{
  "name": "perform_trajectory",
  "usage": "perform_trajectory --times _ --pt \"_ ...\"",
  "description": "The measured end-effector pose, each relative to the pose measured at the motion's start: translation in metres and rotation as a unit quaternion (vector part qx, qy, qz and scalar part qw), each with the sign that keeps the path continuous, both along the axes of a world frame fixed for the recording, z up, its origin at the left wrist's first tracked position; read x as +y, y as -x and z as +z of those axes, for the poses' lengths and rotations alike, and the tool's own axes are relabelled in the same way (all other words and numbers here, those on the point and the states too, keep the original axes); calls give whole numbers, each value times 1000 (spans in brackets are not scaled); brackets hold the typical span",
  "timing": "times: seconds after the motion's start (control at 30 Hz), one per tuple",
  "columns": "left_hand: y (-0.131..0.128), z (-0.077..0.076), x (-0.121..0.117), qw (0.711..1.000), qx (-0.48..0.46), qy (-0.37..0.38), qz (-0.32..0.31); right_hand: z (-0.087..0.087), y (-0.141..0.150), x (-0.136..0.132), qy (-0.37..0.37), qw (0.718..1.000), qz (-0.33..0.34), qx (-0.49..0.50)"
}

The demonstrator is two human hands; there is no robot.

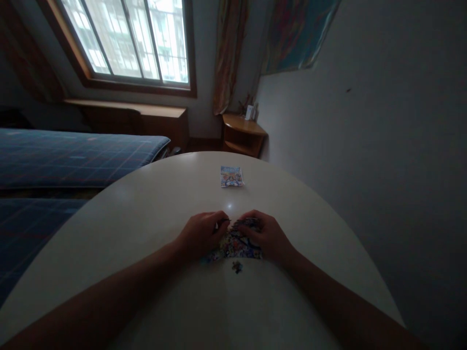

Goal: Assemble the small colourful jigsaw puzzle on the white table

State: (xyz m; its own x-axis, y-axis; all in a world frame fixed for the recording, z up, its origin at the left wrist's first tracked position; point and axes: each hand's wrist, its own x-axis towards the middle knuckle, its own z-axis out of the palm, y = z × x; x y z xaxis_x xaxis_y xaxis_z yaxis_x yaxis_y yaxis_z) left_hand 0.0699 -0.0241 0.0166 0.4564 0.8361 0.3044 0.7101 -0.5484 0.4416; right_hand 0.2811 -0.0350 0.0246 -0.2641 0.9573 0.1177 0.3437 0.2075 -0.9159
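A colourful jigsaw puzzle [241, 248], partly joined, lies flat on the white round table [153, 209]. My left hand [202, 233] is at its upper left, thumb and forefinger pinched on what looks like a small puzzle piece; the piece is barely visible. Over the right side of the puzzle is my right hand [268, 236], its fingers curled onto the upper part with the thumb on top. Both hands cover parts of the puzzle. A few loose puzzle pieces [237, 267] lie just below its straight lower edge.
A small printed picture sheet [231, 177] lies farther back on the table. Beyond the table on the left is a blue plaid mattress [80, 155]. A wooden corner stand [244, 125] is behind, and a wall [383, 160] runs along the right.
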Motion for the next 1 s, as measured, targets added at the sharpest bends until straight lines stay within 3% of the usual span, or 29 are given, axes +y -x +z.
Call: perform_trajectory --times 0.2,0.47,0.73,1.0 --pt "-1 1 3 999 -17 0 38 -2 0 2 -46 999 -3 -28" --pt "0 1 9 994 -107 23 20 -8 -3 5 -84 996 -19 -18" --pt "2 2 1 993 -91 46 -64 -8 5 5 -101 994 -36 24" --pt "1 -6 5 990 -50 46 -121 -11 5 3 -84 992 41 86"
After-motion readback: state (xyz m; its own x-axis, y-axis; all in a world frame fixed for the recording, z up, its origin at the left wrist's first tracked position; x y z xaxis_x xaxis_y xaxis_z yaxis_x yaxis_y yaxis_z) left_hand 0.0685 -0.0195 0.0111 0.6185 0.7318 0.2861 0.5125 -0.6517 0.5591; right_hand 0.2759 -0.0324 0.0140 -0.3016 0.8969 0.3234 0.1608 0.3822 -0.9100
